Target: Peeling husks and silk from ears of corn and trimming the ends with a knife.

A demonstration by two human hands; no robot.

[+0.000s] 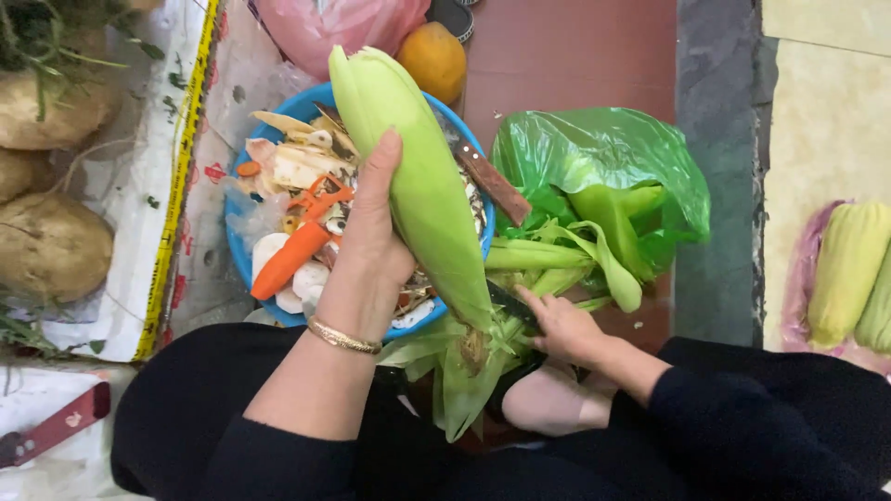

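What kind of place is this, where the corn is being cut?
Probably a home floor used for preparing food. The left hand holds a corn cob over a blue basin of vegetable peelings, with a green bag of husks on the red tiles.

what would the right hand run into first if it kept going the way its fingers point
The right hand points up and left along a dark knife at the corn that the left hand holds. It would most likely meet the corn's lower end first, then the blue bowl, though depth is unclear.
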